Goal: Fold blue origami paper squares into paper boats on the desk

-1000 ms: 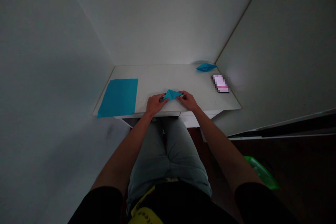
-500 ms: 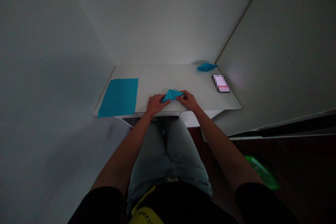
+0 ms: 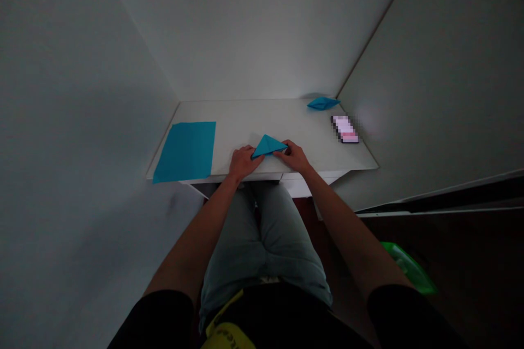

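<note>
A folded blue paper (image 3: 268, 145), triangular with its peak pointing away from me, is held between my two hands near the front edge of the white desk (image 3: 262, 114). My left hand (image 3: 244, 162) grips its left corner, thumb along the lower edge. At the opposite corner, my right hand (image 3: 293, 156) pinches the paper between thumb and fingers. Parts of both corners are hidden by the fingers. Flat blue paper (image 3: 186, 150) lies to the left of my left hand, its near corner over the desk edge.
At the back right of the desk sits a folded blue paper boat (image 3: 323, 103). A phone (image 3: 345, 130) with a blurred lit screen lies in front of it. Walls (image 3: 257, 27) close in the back and both sides. On the floor at right is a green basket (image 3: 411, 267).
The folded paper's peak has risen slightly away from me, and its front face now looks like a smoother, flatter triangle. Both hands have stayed nearly in place, still on the corners.
</note>
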`<state>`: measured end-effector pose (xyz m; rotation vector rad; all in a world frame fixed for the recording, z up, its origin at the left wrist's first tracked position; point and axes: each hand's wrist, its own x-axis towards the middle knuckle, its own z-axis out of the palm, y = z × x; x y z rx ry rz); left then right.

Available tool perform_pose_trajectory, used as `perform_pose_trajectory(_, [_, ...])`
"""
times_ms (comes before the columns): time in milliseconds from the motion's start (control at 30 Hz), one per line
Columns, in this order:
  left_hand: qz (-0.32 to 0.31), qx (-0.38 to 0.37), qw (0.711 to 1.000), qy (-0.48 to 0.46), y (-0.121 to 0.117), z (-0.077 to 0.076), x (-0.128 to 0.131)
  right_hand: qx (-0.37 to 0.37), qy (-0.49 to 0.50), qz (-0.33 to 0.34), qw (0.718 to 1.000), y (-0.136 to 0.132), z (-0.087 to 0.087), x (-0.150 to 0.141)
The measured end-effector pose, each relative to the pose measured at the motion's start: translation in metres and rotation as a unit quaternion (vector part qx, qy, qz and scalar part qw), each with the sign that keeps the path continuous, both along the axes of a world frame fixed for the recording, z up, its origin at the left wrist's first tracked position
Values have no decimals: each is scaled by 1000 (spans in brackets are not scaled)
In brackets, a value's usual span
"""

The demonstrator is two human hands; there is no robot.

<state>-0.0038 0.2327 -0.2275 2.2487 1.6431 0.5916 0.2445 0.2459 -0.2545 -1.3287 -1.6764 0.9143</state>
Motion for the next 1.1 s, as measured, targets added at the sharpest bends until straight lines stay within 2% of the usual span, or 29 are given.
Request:
perform_pose_trajectory(267, [-1, 26, 1000, 18, -8, 2, 9, 18, -33, 34, 999, -3, 1, -1])
perform_pose_trajectory(367, [-20, 30, 999, 23, -11, 4, 10, 29, -44, 37, 998, -3, 1, -2])
perform_pose_trajectory(567, [-9, 55, 997, 49, -10, 1, 12, 10, -26, 37, 999, -5, 1, -5])
perform_pose_trajectory(800, [-28, 42, 997, 54, -8, -2, 11, 25, -57, 37, 997, -3, -1, -5])
perform_pose_trajectory(1100, [-37, 33, 997, 58, -7, -2, 9, 21, -20, 26, 999, -5, 1, -4])
